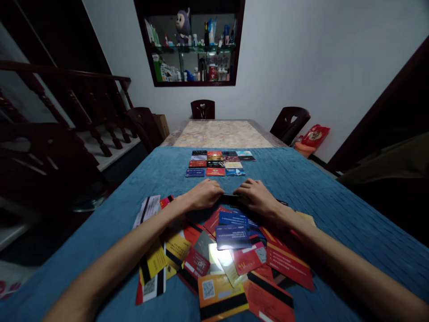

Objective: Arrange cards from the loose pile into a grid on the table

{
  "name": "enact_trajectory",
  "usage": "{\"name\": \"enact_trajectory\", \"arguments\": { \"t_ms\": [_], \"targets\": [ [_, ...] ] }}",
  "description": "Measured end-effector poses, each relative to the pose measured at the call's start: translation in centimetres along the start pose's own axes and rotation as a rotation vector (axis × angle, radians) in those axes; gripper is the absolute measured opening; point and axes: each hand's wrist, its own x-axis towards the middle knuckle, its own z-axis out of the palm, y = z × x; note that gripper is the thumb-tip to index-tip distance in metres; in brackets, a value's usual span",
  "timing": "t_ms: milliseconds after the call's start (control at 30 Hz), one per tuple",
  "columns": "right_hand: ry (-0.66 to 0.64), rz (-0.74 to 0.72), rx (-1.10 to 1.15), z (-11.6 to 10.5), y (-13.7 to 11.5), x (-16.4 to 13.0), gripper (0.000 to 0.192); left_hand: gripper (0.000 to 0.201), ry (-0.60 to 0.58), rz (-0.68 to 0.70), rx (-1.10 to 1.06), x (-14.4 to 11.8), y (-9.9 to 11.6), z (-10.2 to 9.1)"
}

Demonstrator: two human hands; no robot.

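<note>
Between my two hands is a dark card [230, 199], seen nearly edge-on above the far side of a loose card pile. My left hand [205, 194] pinches its left end with curled fingers. At the other end, my right hand [255, 196] grips it the same way. Below lie overlapping plastic cards, among them a blue card [233, 237], a red card [250, 258], an orange card [223, 295] and a yellow card [154, 263], several with black stripes. Beyond my hands, several cards are laid out in rows, including a black card [215, 164] and a red one [215, 172].
A blue cloth [150, 172] covers the near part of the table, and a patterned cover [221, 132] the far part. Dark wooden chairs [290, 123] stand around it. A stair railing [67, 96] is at left, a red bag [313, 135] at right.
</note>
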Motion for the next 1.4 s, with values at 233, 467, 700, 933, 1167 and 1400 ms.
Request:
{"name": "enact_trajectory", "arguments": {
  "t_ms": [233,467,700,933,1167,1400],
  "targets": [
    [0.045,0.031,0.008,-0.5,-2.0,2.4,0.017,0.026,0.185,-0.153,-0.207,-1.9,-2.4,-0.2],
    [0.107,0.055,0.141,0.5,-2.1,2.7,0.03,0.025,0.242,-0.215,-0.321,-2.3,-3.5,-0.2],
    [0.197,0.021,0.142,1.5,-2.3,2.4,0.042,0.029,0.235,-0.214,-0.33,-2.7,-4.0,-0.4],
    [0.242,0.002,0.08,2.4,-2.3,2.4,0.04,0.032,0.223,-0.199,-0.304,-2.8,-4.1,0.2],
    [0.235,0.001,0.027,2.9,-2.5,2.4,0.044,0.035,0.215,-0.216,-0.202,-2.7,-3.6,0.4],
    [0.283,-0.03,-0.033,2.7,-3.1,2.3,0.046,0.032,0.285,-0.258,-0.332,-2.6,-3.6,0.3]
  ]
}}
